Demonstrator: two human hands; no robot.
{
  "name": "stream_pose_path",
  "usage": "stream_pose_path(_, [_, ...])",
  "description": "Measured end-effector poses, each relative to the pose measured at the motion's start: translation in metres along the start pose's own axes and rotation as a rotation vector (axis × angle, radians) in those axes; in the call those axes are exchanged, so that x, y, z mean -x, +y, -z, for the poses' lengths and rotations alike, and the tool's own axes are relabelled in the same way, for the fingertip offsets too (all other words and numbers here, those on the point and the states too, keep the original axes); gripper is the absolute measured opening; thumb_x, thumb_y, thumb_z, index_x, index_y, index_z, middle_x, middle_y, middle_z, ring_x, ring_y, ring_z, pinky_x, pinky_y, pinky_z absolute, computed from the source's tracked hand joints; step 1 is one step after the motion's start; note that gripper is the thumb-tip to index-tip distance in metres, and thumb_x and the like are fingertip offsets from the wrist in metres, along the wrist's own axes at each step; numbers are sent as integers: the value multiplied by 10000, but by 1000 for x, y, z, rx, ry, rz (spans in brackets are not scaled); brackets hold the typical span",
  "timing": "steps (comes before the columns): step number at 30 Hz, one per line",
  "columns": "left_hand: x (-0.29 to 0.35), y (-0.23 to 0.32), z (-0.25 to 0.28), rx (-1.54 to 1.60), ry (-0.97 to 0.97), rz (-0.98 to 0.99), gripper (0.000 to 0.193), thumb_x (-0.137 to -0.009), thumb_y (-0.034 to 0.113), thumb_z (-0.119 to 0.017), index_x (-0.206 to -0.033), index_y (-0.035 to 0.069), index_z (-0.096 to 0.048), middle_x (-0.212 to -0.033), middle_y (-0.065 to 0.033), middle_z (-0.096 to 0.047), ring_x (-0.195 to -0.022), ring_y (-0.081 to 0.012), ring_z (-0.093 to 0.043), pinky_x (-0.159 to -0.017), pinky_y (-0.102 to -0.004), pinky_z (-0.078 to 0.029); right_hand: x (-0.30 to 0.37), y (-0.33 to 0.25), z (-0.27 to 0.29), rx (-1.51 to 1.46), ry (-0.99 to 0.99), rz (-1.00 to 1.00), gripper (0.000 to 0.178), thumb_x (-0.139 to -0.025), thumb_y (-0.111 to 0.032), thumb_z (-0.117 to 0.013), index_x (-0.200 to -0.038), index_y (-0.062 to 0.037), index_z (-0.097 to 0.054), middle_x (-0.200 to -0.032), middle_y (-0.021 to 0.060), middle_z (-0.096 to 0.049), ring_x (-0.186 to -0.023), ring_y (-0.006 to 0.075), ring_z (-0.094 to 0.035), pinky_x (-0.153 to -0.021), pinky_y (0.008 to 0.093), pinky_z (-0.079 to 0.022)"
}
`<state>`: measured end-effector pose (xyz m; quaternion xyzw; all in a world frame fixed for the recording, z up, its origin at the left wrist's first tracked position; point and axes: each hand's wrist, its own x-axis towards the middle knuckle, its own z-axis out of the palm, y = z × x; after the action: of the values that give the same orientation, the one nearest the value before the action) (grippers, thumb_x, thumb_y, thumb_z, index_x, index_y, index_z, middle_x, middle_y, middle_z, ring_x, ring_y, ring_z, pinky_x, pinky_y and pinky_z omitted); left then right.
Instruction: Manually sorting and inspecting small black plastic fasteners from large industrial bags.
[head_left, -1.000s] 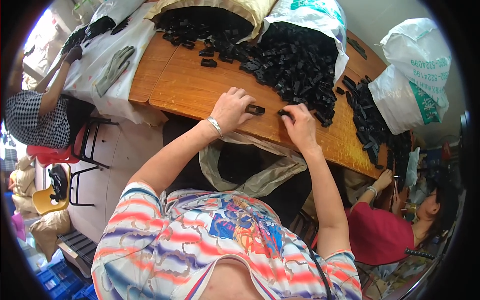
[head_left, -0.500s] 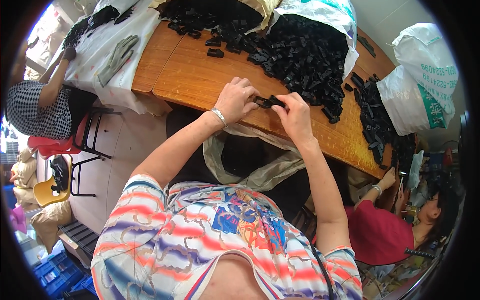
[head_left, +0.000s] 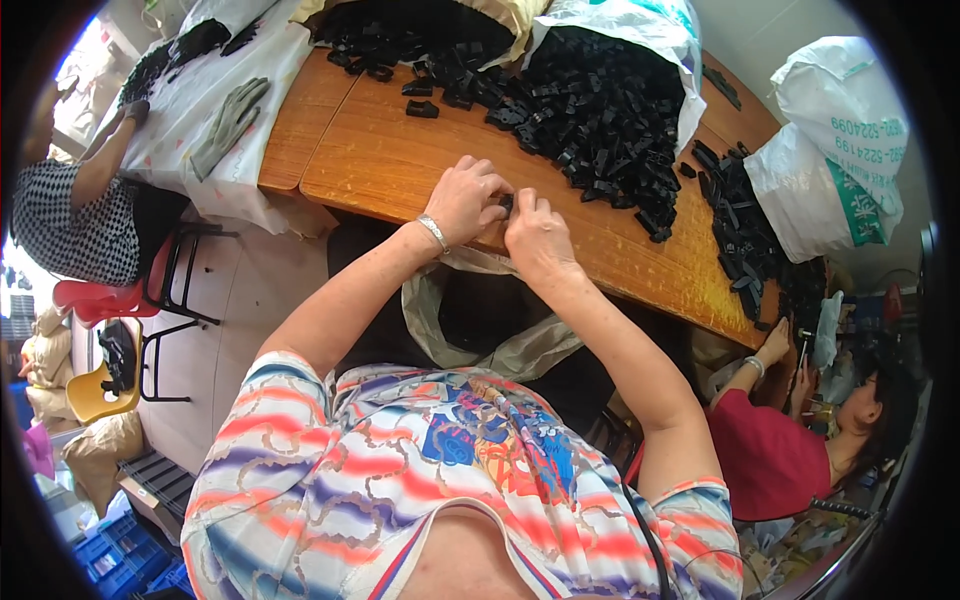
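Over the near edge of the wooden table point(head_left: 400, 150), my two hands meet with their fingertips close together. A small black plastic part point(head_left: 507, 204) shows between them, mostly covered by fingers. My left hand point(head_left: 466, 204) is closed on its left side, a bracelet on the wrist. My right hand point(head_left: 537, 232) is closed against it from the right, knuckles up. Beyond my hands spreads a big heap of black plastic parts point(head_left: 600, 120), spilling from a white sack point(head_left: 680, 40). Below my hands, an open beige sack point(head_left: 425, 310) hangs at the table edge.
A tan sack point(head_left: 525, 25) with more black parts lies at the back. Another black pile point(head_left: 735, 220) and an upright white sack point(head_left: 830, 140) stand right. Co-workers sit at left point(head_left: 75, 215) and right point(head_left: 770, 450). A grey glove point(head_left: 228, 125) lies on the left table's cover.
My right hand has moved left and turned, closing up against my left hand. The black part, plainly visible between them before, is now mostly hidden by my fingers. The view has shifted slightly.
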<state>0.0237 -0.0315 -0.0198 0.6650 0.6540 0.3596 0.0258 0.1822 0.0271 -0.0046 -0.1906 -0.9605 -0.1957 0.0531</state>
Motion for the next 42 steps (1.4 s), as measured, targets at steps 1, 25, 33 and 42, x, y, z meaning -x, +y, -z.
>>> stream_pose_path(1, [0, -1, 0, 3, -2, -12, 206, -740, 122, -706, -939, 68, -711, -914, -80, -620, -927, -298, -542, -865, -388, -464, 0, -1, 1, -8, -23, -7, 318, -866, -155, -602, -1093, 68, -606, -993, 135, -537, -848, 262, -608, -671, 335, -558])
stream_pose_path(25, [-74, -18, -1, -202, -80, -82, 232, -779, 130, -752, -941, 64, -599, -988, -104, -595, -992, -306, -578, -852, -396, -506, 27, 113, -20, -528, 257, -447, 253, -822, -68, -735, -1026, -38, -588, -979, 125, -620, -835, 353, -653, -687, 413, -529])
stream_pose_path(33, [-35, 3, 9, 6, -166, -90, 292, -727, 179, -802, -865, 69, -570, -910, -87, -579, -931, -305, -570, -782, -398, -495, 35, 92, -3, -744, 238, -411, 114, -878, -147, -658, -946, -56, -643, -930, 138, -654, -849, 369, -641, -720, 440, -519])
stream_pose_path(42, [-15, 2, 11, 101, -109, -50, 293, -717, 171, -809, -903, 67, -608, -919, -63, -589, -916, -270, -558, -788, -367, -496, 36, 65, -12, -821, 156, -447, 203, -888, -148, -662, -1042, -17, -688, -998, 158, -632, -904, 362, -637, -781, 424, -520])
